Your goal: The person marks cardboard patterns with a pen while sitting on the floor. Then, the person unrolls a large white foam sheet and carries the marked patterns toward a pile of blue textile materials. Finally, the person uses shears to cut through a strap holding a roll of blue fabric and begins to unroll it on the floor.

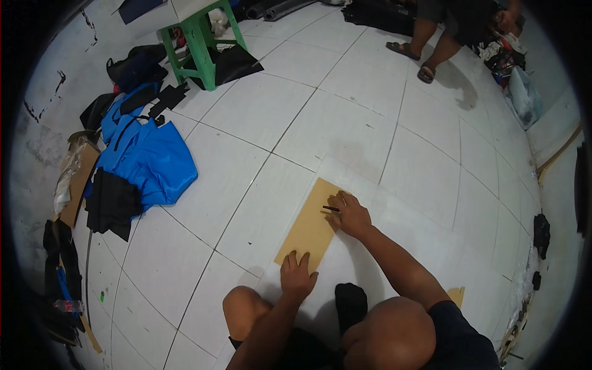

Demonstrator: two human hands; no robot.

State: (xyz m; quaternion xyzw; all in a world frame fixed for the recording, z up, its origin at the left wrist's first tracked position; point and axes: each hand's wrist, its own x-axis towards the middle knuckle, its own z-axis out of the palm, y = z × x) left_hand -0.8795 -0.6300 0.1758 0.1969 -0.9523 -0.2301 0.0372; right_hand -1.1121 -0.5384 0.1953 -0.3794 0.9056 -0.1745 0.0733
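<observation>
A tan rectangular piece of cardboard (313, 221) lies on a thin whitish sheet (401, 213) spread over the floor in front of me. My left hand (297, 279) rests with fingers spread on the cardboard's near end. At its far right edge is my right hand (350, 214), with a thin dark pen (331, 208) between the fingers, pointing left over the cardboard. The pen's rear part is hidden by the hand, and I cannot tell whether its tip touches the cardboard.
Blue fabric (154, 160) and black cloth (114, 200) lie in a heap on the left. A green stool (206, 55) stands at the far left. At the far right, a person in sandals (427, 73) stands near piled bags. Another tan piece (457, 296) lies beside my right arm.
</observation>
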